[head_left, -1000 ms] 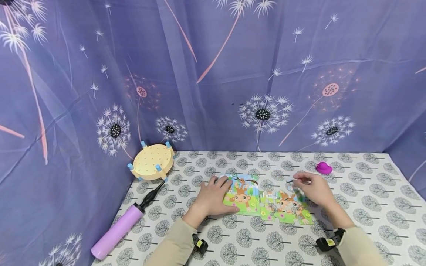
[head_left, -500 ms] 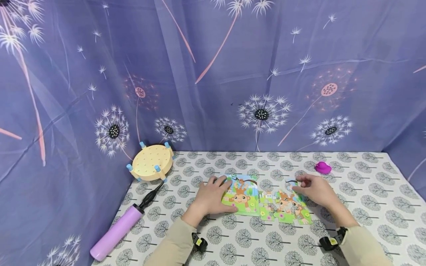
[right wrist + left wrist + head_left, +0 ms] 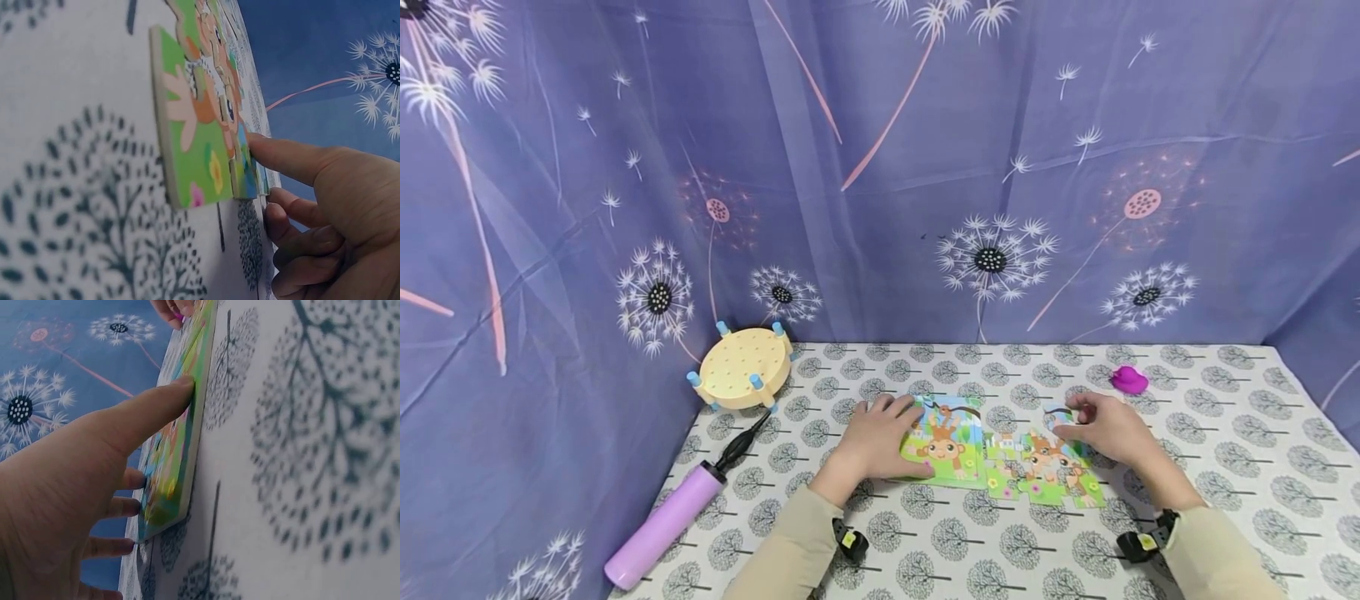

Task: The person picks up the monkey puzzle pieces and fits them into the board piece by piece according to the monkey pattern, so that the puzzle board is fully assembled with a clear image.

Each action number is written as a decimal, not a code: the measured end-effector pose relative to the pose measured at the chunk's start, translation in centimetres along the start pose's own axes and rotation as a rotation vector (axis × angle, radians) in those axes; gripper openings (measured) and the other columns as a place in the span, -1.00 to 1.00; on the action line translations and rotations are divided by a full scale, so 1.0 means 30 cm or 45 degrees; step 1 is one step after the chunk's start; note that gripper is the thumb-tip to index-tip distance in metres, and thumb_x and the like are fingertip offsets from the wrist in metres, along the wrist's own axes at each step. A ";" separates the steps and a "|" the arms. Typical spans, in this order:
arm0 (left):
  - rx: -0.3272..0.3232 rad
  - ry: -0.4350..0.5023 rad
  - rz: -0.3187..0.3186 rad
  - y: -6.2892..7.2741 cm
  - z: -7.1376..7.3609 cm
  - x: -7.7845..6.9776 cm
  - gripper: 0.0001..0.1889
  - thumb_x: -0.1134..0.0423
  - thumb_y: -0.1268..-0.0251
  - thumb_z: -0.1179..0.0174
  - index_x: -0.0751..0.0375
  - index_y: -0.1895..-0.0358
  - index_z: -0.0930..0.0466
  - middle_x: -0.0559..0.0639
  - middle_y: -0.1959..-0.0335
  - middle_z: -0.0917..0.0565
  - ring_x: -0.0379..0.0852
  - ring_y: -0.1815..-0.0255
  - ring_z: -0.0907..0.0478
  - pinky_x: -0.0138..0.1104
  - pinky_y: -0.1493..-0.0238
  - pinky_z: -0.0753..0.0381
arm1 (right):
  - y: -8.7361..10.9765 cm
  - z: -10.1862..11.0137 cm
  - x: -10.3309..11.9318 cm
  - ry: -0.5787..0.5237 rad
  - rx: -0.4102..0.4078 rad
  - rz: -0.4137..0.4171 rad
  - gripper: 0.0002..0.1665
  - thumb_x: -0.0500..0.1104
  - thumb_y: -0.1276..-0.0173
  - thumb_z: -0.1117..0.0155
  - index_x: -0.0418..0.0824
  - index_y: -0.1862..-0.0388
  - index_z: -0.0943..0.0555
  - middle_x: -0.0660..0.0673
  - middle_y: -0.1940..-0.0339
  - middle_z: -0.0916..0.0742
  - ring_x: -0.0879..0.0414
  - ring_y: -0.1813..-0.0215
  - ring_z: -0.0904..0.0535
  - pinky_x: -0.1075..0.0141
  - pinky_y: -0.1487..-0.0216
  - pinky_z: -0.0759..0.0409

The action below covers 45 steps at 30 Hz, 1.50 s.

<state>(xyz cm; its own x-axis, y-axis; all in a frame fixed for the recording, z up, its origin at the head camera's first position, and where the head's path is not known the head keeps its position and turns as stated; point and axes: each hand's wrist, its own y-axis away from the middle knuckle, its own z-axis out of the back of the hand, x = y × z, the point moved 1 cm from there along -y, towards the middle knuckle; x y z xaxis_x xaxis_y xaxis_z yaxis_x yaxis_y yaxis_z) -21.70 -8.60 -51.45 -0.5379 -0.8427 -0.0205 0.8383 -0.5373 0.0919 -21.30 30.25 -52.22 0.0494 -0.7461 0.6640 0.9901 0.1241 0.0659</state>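
Observation:
My left hand (image 3: pixel 876 442) lies with spread fingers over the left side of a picture board (image 3: pixel 951 442) showing a cartoon monkey. In the left wrist view its thumb (image 3: pixel 165 397) rests along the board's near edge. Right of the board, a partly joined jigsaw puzzle (image 3: pixel 1037 475) shows a similar monkey, with gaps between some pieces. At its upper right my right hand (image 3: pixel 1108 427) pinches a blue puzzle piece (image 3: pixel 1058 414) with a dark branch on it. In the right wrist view the thumb (image 3: pixel 284 153) reaches to the puzzle's far side, other fingers curled below.
A purple toy duck (image 3: pixel 1129 380) sits beyond the right hand. A yellow round stand with blue-tipped legs (image 3: pixel 745 367) and a lilac hand pump (image 3: pixel 666 525) are at the left. A dandelion-print curtain (image 3: pixel 880 208) hangs behind the tree-print tablecloth (image 3: pixel 955 542).
The blue puzzle piece in my right hand has gone from tilted to flat at the puzzle's upper edge, its picture now showing. My left hand has stayed on the board.

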 end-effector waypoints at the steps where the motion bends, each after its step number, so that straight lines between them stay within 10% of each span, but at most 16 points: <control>1: -0.004 -0.005 -0.009 0.001 -0.004 -0.004 0.15 -0.71 -0.03 -0.09 -0.12 -0.65 -0.21 -0.08 -0.65 -0.21 0.10 -0.59 -0.19 0.26 -0.46 -0.29 | 0.000 0.000 0.002 0.000 0.004 0.001 -0.27 0.12 -0.21 -0.60 -0.34 -0.15 -0.59 -0.05 0.33 -0.58 0.10 0.44 -0.39 0.28 0.53 -0.44; 14: -0.034 -0.044 -0.045 0.006 -0.034 -0.072 0.23 -0.81 0.04 0.06 -0.21 -0.70 -0.04 -0.12 -0.70 -0.09 0.24 -0.62 -0.11 0.24 -0.48 -0.26 | 0.001 -0.006 -0.010 -0.037 -0.040 -0.004 -0.24 0.11 -0.17 -0.64 -0.33 -0.14 -0.56 -0.09 0.19 -0.66 0.06 0.24 -0.55 0.26 0.28 -0.55; 45: -0.031 -0.101 -0.017 0.018 -0.042 -0.090 0.21 -0.79 -0.06 0.16 -0.08 -0.69 -0.10 0.02 -0.67 -0.15 0.23 -0.62 -0.11 0.22 -0.48 -0.28 | 0.026 0.013 -0.016 -0.142 -0.232 0.155 -0.56 -0.18 -0.40 -0.47 -0.33 -0.18 -0.65 -0.17 0.26 -0.77 0.07 0.32 -0.67 0.34 0.47 -0.63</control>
<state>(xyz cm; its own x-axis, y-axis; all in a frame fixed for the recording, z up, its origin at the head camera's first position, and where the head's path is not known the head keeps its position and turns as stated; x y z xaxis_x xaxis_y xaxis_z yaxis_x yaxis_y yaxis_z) -19.70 -6.66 -52.62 -0.5533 -0.8310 0.0574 0.8326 -0.5497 0.0676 -20.60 30.97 -52.21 0.1651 -0.6545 0.7378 0.9856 0.0814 -0.1483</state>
